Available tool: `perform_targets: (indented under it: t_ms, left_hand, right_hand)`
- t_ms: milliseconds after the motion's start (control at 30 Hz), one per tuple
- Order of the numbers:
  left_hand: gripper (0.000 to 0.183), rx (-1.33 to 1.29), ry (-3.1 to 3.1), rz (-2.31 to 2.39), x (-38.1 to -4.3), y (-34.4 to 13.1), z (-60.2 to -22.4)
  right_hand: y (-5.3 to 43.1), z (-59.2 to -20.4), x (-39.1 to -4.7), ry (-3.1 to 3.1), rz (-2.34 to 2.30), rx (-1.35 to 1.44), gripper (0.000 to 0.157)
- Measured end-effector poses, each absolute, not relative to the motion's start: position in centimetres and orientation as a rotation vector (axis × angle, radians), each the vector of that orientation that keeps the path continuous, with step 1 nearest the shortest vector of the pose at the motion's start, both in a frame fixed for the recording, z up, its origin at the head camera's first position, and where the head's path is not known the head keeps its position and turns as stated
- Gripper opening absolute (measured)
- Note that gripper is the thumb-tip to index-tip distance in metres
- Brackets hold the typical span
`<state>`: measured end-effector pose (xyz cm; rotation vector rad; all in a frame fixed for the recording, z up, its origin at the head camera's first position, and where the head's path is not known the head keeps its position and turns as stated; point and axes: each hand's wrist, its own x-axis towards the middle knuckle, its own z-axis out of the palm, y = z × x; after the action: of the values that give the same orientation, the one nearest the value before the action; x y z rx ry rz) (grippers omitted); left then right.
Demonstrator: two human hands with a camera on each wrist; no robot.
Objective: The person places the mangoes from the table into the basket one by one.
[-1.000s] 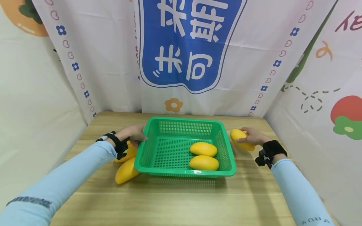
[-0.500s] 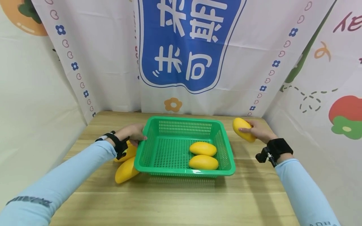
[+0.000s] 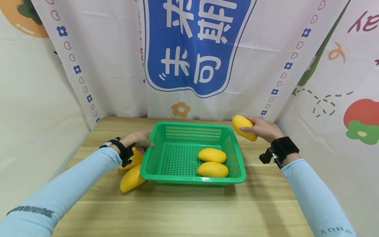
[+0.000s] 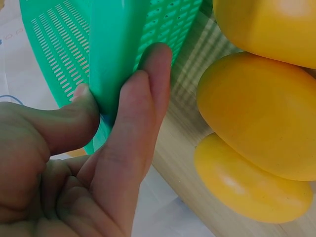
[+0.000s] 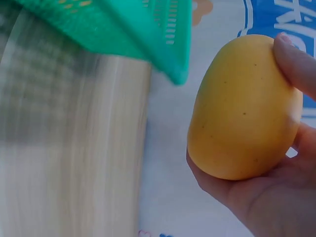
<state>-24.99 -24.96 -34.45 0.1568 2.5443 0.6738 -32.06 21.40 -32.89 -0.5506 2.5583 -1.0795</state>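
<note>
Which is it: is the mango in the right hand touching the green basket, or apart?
Apart. The right wrist view shows pale backdrop between the mango in the right hand and the green basket.

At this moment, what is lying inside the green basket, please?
Two yellow mangoes lie inside the green basket, near its right end. What is directly beneath them is covered, so it cannot be seen.

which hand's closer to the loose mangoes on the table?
Left. The left hand pinches the green basket at its left rim, right beside the loose mangoes; the right hand is beyond the basket's right side, holding another mango.
</note>
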Motion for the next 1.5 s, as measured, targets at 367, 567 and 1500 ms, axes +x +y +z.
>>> perform_targets:
  t_ms: [367, 567, 1500]
  left_hand:
    - [0.014, 0.156, 2.542, 0.685, -24.9, -25.3, -34.6]
    - [0.014, 0.151, 2.529, 0.707, -24.9, -25.1, -34.5]
    - [0.014, 0.136, 2.525, 0.731, -25.1, -25.4, -34.7]
  right_hand:
    - [15.8, -32.1, -33.0, 2.529, -1.063, -0.639, 0.065]
    - [12.9, -32.0, -33.4, 2.545, -0.979, -0.664, 0.063]
    - [5.9, -37.0, -33.9, 2.663, -0.385, -0.668, 0.064]
